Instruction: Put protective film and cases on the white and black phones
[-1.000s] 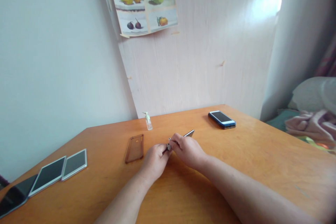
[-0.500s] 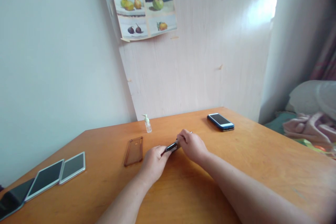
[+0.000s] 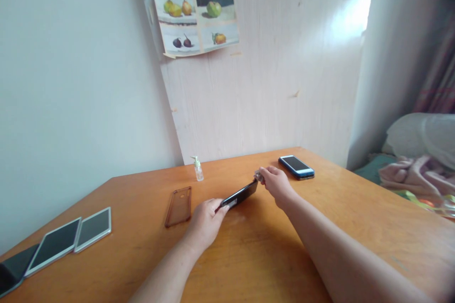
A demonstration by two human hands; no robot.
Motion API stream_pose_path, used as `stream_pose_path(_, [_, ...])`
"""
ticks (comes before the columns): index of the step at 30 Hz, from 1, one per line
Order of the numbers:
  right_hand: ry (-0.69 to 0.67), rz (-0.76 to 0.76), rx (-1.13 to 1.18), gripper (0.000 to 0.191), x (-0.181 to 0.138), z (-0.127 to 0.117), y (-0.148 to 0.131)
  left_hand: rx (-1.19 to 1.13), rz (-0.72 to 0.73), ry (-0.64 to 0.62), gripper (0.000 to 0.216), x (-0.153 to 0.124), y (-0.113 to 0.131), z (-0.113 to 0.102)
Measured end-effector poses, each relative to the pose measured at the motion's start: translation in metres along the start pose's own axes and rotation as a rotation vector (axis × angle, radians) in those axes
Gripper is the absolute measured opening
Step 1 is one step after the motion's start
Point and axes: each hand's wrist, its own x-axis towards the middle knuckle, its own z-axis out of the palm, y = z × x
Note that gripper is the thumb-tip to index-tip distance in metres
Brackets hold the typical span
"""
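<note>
My left hand (image 3: 207, 221) grips the near-left end of a dark phone (image 3: 241, 194), which is tilted on its edge above the table. A pale patch shows on the phone's lower side beside my thumb. My right hand (image 3: 275, 183) is closed in a pinch at the phone's far-right end. Between its fingers is a small crumpled greyish-white cloth (image 3: 259, 176), touching or very close to the phone's corner; whether it is cloth or tissue is unclear. Left of the phone lies a clear brownish phone case (image 3: 178, 207).
A small pump bottle (image 3: 198, 169) stands behind the case. A white-fronted phone in a blue case (image 3: 296, 166) lies at the back right. Two white devices (image 3: 55, 245) and a dark one (image 3: 14, 269) lie in a row at the left. The wooden table (image 3: 351, 227) meets a wall behind.
My right hand has moved right along the phone to its far end, uncovering most of the dark phone and the cloth. My left hand keeps its grip.
</note>
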Motion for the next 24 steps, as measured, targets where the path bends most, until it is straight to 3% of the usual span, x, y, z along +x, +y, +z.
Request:
stream_pose_path(4, [-0.023, -0.009, 0.081, 0.033, -0.003, 0.006, -0.001, 0.01, 0.02, -0.009, 0.029, 0.0, 0.0, 0.0])
stream_pose_path(10, [0.003, -0.096, -0.27, 0.016, -0.008, 0.012, 0.0, 0.049, 0.029, 0.004, 0.029, 0.0, -0.004, 0.003])
stream_pose_path(17, [-0.248, -0.417, -0.261, 0.018, -0.055, 0.037, -0.025, -0.026, 0.049, 0.003, 0.031, -0.001, 0.0, 0.005])
stream_pose_path(20, [-0.244, -0.371, -0.287, 0.021, -0.047, 0.032, -0.02, -0.02, 0.042, 0.002, 0.032, -0.001, 0.002, 0.004])
stream_pose_path(24, [-0.081, -0.177, -0.353, 0.024, -0.018, 0.014, -0.005, 0.044, 0.035, 0.0, 0.029, -0.001, 0.003, 0.002])
